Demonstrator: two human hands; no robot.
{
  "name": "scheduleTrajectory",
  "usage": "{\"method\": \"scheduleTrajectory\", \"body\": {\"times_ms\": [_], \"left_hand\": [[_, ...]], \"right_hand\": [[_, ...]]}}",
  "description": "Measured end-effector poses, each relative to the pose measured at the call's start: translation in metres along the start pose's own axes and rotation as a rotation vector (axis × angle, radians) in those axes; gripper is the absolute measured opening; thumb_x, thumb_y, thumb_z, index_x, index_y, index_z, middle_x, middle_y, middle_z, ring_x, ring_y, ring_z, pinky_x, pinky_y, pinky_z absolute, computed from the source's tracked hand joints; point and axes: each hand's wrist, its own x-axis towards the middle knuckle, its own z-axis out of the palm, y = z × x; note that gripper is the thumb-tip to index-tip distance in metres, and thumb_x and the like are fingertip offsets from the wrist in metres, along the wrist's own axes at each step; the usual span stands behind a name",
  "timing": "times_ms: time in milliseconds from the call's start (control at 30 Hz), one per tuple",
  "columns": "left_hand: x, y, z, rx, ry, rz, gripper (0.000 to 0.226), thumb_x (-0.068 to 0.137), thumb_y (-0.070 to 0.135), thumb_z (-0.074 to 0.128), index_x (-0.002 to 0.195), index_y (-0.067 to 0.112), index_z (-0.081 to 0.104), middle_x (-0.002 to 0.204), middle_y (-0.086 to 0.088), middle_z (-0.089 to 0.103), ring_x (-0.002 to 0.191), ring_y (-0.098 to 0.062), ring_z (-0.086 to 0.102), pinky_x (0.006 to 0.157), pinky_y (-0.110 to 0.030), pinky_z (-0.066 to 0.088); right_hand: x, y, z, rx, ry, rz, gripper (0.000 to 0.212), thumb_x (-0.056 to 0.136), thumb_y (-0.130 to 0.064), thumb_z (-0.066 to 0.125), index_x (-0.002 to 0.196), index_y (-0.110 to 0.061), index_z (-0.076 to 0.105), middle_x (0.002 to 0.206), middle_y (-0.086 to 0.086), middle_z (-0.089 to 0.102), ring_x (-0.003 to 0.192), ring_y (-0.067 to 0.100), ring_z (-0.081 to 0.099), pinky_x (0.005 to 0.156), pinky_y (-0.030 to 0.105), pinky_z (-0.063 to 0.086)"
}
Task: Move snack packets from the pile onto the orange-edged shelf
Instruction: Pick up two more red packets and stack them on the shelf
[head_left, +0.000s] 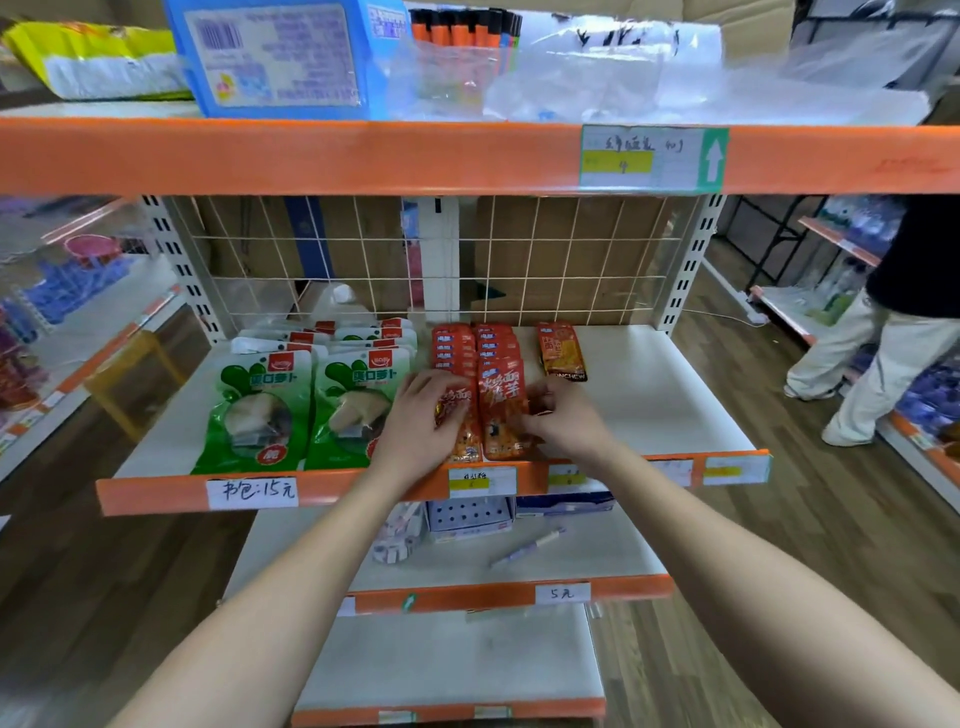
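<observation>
Glossy, crinkled red snack packets (501, 415) lie in two overlapping rows at mid-frame on the smooth white orange-edged shelf (649, 395). The left hand (421, 421) curls its fingers (441, 382) over the front left packet. The right hand (569, 423) pinches the right one's edge. Flat green pouches (260, 410) with clear windows sit just left, and a lone orange-brown packet (563, 353) sits behind on the right. A pale wire grid (571, 249) backs the shelf. At the right edge, on the wood-plank floor (779, 519), stands a person (893, 353) in light trousers.

Bare shelf board (660, 395) right of the brown packet (562, 351).
</observation>
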Motion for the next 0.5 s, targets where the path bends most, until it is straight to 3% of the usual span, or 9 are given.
{"method": "scheduleTrajectory", "body": {"times_ms": [267,333,433,500], "left_hand": [[-0.001,0.0,-0.001,-0.005,-0.018,-0.007,0.027,0.094,0.026,0.063,0.121,0.021,0.066,0.125,0.002,0.061,0.125,-0.019,0.045,0.104,-0.033,0.035],[-0.002,-0.001,0.0,-0.004,-0.015,-0.012,0.028,0.094,0.027,0.064,0.121,0.021,0.066,0.125,0.003,0.061,0.125,-0.019,0.045,0.104,-0.033,0.035],[-0.001,-0.001,0.0,-0.001,-0.012,-0.018,0.028,0.093,0.026,0.064,0.12,0.021,0.066,0.125,0.003,0.061,0.125,-0.017,0.045,0.103,-0.032,0.034],[-0.001,0.0,0.0,0.004,-0.017,-0.026,0.028,0.093,0.027,0.063,0.121,0.022,0.065,0.126,0.003,0.061,0.125,-0.016,0.044,0.103,-0.031,0.034]], "right_hand": [[-0.007,0.002,-0.001,-0.315,0.076,0.006,0.033,0.078,-0.038,0.082,0.092,-0.017,0.06,0.087,-0.007,0.061,0.079,0.008,0.059,0.065,0.027,0.05],[-0.008,0.003,-0.001,-0.359,0.081,0.01,0.034,0.079,-0.042,0.08,0.093,-0.018,0.06,0.088,-0.006,0.063,0.082,0.012,0.062,0.066,0.029,0.052],[-0.009,0.004,-0.001,-0.334,0.077,0.021,0.05,0.078,-0.048,0.08,0.112,-0.017,0.059,0.095,-0.003,0.066,0.079,0.01,0.062,0.06,0.024,0.049],[-0.01,0.005,0.0,-0.305,0.092,0.008,0.066,0.078,-0.051,0.079,0.129,-0.016,0.055,0.095,-0.003,0.065,0.082,0.013,0.063,0.066,0.026,0.05]]}}
